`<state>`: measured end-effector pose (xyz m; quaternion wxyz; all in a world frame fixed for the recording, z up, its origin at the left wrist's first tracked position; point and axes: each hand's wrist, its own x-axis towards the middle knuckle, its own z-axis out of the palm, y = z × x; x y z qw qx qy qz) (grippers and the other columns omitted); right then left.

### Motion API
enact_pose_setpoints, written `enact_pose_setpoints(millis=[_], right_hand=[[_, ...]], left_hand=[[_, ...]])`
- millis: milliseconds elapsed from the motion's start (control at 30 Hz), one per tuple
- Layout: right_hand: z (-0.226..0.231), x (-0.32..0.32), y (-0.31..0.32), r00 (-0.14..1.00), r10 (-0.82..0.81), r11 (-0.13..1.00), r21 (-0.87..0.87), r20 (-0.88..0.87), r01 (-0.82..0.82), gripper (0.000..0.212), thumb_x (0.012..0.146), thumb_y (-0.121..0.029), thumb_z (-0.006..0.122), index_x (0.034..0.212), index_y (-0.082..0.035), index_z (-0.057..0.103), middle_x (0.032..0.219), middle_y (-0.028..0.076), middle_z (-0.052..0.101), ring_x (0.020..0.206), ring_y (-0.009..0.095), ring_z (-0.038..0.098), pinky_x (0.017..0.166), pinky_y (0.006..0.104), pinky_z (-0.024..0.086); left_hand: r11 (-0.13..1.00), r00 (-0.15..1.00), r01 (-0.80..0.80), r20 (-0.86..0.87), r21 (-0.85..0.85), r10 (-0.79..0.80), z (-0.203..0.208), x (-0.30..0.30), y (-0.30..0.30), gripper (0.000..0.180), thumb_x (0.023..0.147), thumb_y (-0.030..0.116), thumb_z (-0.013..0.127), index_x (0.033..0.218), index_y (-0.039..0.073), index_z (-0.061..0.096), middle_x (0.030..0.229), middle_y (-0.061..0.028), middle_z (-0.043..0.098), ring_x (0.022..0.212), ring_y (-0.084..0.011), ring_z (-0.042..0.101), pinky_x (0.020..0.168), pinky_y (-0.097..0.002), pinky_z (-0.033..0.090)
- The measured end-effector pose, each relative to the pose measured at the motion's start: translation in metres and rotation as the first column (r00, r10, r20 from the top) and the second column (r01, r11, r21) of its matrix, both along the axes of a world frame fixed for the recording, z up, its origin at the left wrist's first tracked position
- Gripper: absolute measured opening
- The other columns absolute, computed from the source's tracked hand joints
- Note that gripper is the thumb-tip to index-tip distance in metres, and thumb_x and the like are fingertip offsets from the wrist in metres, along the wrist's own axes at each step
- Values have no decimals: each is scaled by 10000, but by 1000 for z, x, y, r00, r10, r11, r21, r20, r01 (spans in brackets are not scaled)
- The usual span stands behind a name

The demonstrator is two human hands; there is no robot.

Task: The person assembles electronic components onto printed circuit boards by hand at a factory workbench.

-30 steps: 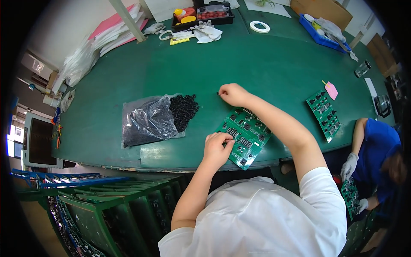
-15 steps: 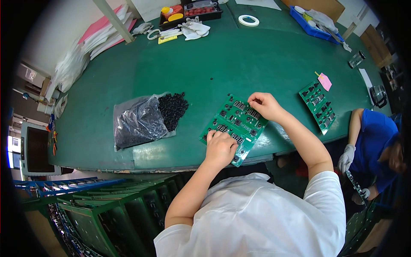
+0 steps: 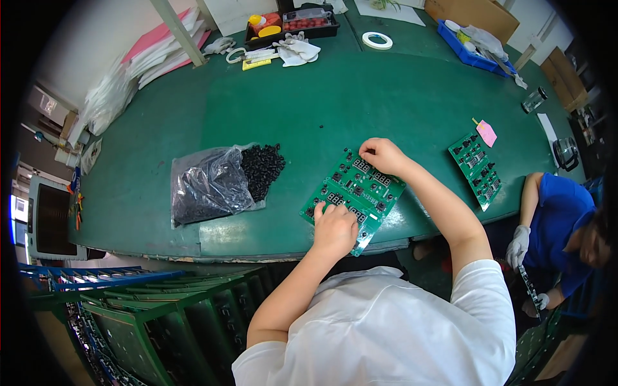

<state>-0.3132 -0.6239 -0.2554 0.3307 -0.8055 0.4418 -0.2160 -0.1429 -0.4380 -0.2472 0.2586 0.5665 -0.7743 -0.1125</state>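
Note:
A green circuit board [image 3: 369,209] with black digit displays and small black switches lies slanted on the table before me. My left hand [image 3: 336,228] rests over its lower left part, fingers curled and fingertips touching the board; anything under them is hidden. At the board's top edge, my right hand [image 3: 384,156] is closed in a pinch beside an upper display. What its fingertips hold is too small to make out. Left of the board, a clear plastic bag [image 3: 209,186] lies on its side, with many small black caps [image 3: 262,170] spilling from its mouth.
Another circuit board [image 3: 476,168] lies to the right, near a pink tag [image 3: 486,134]. White gloves [image 3: 299,51], a tape roll [image 3: 377,40] and a blue tray [image 3: 473,51] are at the back. A co-worker in blue [image 3: 566,206] sits at right; a green rack [image 3: 129,334] stands lower left.
My right hand has shifted slightly left along the board's top edge. The left hand stays on the lower part, its fingers a little changed. The whole view has moved slightly.

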Motion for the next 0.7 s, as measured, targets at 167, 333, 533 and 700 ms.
enact_pose_setpoints(millis=[167,333,533,700], right_hand=[[1,9,-16,981,117,991,78,-155,-106,121,806,-137,608,854,-41,663,837,123,657,749,265,631,683,370,501],[14,6,-15,975,136,988,91,-176,-121,123,811,-137,602,867,-49,667,821,114,658,746,259,628,683,362,498],[6,-1,-20,959,218,972,128,-183,-196,127,814,-132,598,883,-51,667,850,112,652,758,258,618,692,354,495],[9,1,-16,935,264,964,53,-236,-259,91,810,-76,592,867,-32,646,873,108,617,776,242,599,693,350,488]], left_hand=[[994,994,87,-66,-59,-91,-5,15,-2,27,730,114,674,739,89,665,800,-54,585,855,-265,560,936,-453,379],[962,946,-184,-300,-202,118,-7,66,-23,25,774,79,623,771,55,628,791,-125,619,758,-334,581,680,-430,459],[877,914,-404,-79,-261,398,-15,130,-83,75,786,133,630,818,77,668,813,-82,622,816,-291,575,733,-426,423],[914,897,-337,218,-228,385,-29,133,-110,90,757,159,647,795,87,684,785,-68,602,831,-272,562,755,-415,400]])
